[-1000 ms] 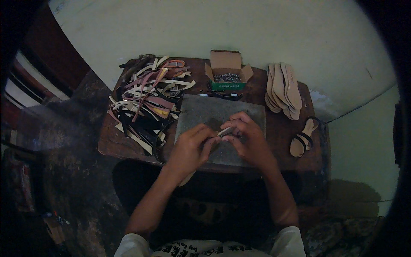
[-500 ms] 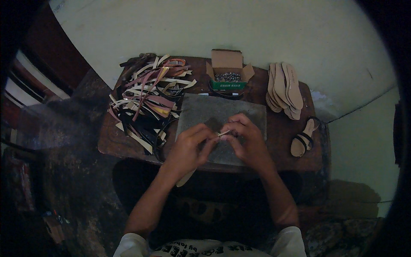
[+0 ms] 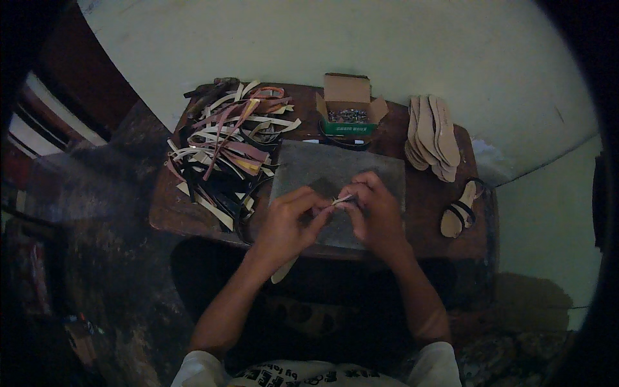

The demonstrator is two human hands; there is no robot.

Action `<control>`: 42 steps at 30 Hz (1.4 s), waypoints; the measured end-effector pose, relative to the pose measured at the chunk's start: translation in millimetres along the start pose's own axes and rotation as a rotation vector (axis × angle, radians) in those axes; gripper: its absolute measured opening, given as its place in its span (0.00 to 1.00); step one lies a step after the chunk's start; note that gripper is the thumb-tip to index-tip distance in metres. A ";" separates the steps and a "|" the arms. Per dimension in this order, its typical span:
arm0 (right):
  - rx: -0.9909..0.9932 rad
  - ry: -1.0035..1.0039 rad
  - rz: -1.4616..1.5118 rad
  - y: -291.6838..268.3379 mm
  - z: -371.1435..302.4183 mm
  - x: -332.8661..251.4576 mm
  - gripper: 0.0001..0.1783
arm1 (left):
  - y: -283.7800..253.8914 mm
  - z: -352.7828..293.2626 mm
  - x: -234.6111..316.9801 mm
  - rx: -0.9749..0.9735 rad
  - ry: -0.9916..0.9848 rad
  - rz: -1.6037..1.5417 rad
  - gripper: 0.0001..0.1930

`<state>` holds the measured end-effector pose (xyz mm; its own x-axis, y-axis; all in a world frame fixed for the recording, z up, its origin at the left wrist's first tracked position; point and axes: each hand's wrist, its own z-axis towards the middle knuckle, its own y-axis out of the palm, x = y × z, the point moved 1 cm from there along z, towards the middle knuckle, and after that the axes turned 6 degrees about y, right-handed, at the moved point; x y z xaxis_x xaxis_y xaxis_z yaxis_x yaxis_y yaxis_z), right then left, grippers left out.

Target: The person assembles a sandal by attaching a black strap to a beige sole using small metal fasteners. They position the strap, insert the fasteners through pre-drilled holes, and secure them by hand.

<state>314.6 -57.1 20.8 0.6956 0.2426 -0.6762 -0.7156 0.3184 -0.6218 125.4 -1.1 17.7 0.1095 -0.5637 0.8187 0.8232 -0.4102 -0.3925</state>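
Observation:
Over the grey slab point(image 3: 309, 161), my left hand point(image 3: 293, 222) and my right hand point(image 3: 377, 216) meet fingertip to fingertip. Both are closed in a pinch on a thin pale strip point(image 3: 343, 200), which slants up to the right between them. Most of it is hidden by the fingers, so its full shape cannot be told. Below my left wrist a pale, rounded end point(image 3: 284, 271) sticks out past the table edge; whether it belongs to the strip is hidden by the hand.
A tangled heap of straps point(image 3: 225, 142) covers the table's left side. Behind the slab stands an open green box point(image 3: 348, 122) of small metal nails. Stacked tan insoles point(image 3: 432, 135) and a sandal with black straps point(image 3: 461, 209) lie on the right of the wooden table point(image 3: 445, 242).
The whole view has shifted slightly. My hands keep their pinch, and the strip between them now shows at a somewhat steeper slant.

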 end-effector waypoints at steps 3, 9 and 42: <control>0.019 -0.044 -0.154 0.0 -1.9 -8.2 0.16 | -0.4 1.9 3.1 -0.001 -0.011 -0.046 0.05; -0.087 -0.112 -0.366 -11.1 4.0 -10.4 0.13 | -2.0 3.1 1.5 -0.039 -0.026 -0.007 0.06; -0.200 0.009 0.087 -11.3 3.7 6.0 0.11 | 13.1 6.8 -16.1 -0.122 -0.411 -0.265 0.07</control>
<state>327.1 -55.8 25.3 0.6307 0.2528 -0.7337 -0.7720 0.1078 -0.6265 138.3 7.5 2.2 0.1362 -0.1097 0.9846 0.7838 -0.5959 -0.1748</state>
